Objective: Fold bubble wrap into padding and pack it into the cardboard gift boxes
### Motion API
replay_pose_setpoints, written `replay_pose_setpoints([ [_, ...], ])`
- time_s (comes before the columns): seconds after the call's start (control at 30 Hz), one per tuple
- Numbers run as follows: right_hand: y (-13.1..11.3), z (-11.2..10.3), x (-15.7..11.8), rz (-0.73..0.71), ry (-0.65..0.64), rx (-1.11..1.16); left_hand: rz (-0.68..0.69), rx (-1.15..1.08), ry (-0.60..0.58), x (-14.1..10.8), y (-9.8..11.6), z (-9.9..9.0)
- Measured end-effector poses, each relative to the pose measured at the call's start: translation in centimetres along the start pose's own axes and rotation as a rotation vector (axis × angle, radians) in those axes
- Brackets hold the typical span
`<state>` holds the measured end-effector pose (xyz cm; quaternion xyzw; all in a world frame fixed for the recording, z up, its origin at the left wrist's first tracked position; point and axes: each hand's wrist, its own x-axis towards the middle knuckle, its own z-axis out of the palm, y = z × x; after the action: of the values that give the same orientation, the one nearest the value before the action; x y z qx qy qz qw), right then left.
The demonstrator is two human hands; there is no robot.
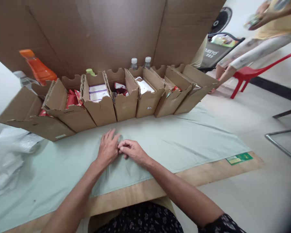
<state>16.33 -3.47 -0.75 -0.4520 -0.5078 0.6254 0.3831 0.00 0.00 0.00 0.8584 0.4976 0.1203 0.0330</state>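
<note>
We see a fairly bright, even indoor light, its source out of view. A pale sheen spreads over the middle of the tall cardboard panel [126,26], while its upper left falls dimmer. Soft shadows lie on the green cloth [179,136] under the left hand [108,147] and right hand [133,150], and we find faint reflections on the floor [220,187]. Focus is soft throughout: the plastic wrap [5,161] loses its detail, and the person [276,29] at upper right is smeared. The wide lens makes the outer boxes [36,113] lean and stretch, and a dark blur clouds the lower right corner.
</note>
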Motion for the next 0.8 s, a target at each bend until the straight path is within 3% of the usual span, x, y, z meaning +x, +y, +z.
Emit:
replay_pose_setpoints([
  [0.17,-1.3,-3.1,-2.9,-0.005,0.001,-0.099,0.046,-0.025,0.112,-0.7,0.1,2.6],
  [0.33,-3.4,-9.2,-4.6,-0.087,0.152,-0.246,0.052,-0.031,0.143,-0.8,0.0,2.7],
  [0.43,-4.0,-14.5,-4.2,-0.155,0.402,-0.295,0.057,-0.031,0.140,-0.7,0.0,2.6],
  [0.67,-3.7,-27.0,-1.7,-0.313,1.141,-0.373,0.085,-0.074,0.178,-0.7,-0.5,3.3],
  [0.8,-6.0,-31.6,-1.5,-0.375,1.353,-0.497,0.101,-0.092,0.214,-0.8,-0.8,3.8],
])
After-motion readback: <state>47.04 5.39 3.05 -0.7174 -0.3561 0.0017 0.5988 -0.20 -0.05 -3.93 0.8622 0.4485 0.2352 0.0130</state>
